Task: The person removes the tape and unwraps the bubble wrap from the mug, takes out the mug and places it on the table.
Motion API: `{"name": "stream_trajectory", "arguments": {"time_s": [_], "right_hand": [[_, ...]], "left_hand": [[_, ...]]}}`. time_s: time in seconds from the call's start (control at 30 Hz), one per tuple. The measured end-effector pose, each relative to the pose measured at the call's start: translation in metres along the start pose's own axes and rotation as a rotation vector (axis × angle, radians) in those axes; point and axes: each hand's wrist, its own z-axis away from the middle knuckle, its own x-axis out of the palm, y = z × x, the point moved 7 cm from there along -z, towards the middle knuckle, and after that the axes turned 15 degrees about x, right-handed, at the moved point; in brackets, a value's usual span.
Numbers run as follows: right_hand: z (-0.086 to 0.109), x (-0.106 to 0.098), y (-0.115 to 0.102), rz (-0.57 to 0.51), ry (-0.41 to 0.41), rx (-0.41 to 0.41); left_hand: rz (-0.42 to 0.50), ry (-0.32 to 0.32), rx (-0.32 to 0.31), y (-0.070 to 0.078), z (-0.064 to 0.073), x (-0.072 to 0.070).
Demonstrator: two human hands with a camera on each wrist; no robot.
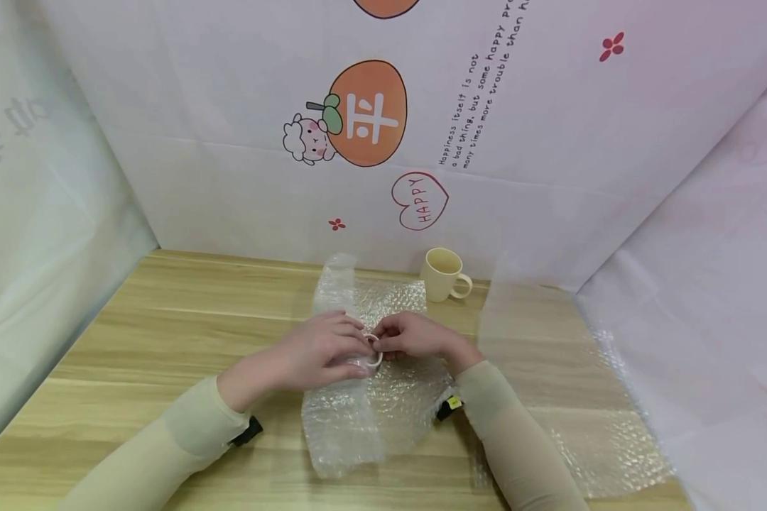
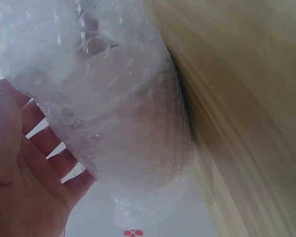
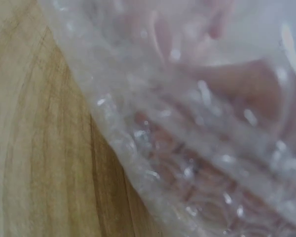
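Note:
Both hands meet over a sheet of bubble wrap point(image 1: 345, 426) folded around something bulky. From the left, my left hand point(image 1: 322, 348) lies over the top of the bundle, its long fingers reaching toward a thin white loop point(image 1: 380, 358) that looks like a handle. My right hand point(image 1: 415, 335) comes in from the other side and pinches at this loop with thumb and fingertips. In the left wrist view, fingers point(image 2: 44, 140) lie along the edge of the cloudy bubble wrap point(image 2: 113, 98). Close to the right wrist camera, bubble wrap point(image 3: 153, 163) blurs the fingers behind it.
A cream mug point(image 1: 439, 277) stands behind the hands near the wall, handle to the right. Another bubble wrap sheet point(image 1: 581, 397) covers the right part of the wooden table point(image 1: 166, 341). White printed fabric point(image 1: 243, 191) rises at the back and sides.

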Motion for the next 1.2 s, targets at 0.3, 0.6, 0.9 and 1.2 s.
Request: {"name": "stream_trajectory", "arguments": {"time_s": [0.3, 0.6, 0.9, 1.2], "right_hand": [[-0.002, 0.000, 0.001, 0.023, 0.003, 0.006], [-0.002, 0.001, 0.002, 0.008, 0.001, 0.020], [-0.001, 0.001, 0.000, -0.009, -0.008, 0.020], [-0.002, 0.000, 0.003, -0.013, -0.004, 0.015]], "left_hand": [[-0.040, 0.105, -0.019, -0.002, 0.019, -0.016], [-0.071, 0.168, -0.071, -0.008, 0.045, -0.029], [-0.038, 0.147, -0.139, -0.015, 0.070, -0.042], [-0.040, 0.012, -0.319, -0.032, 0.102, -0.053]]}}
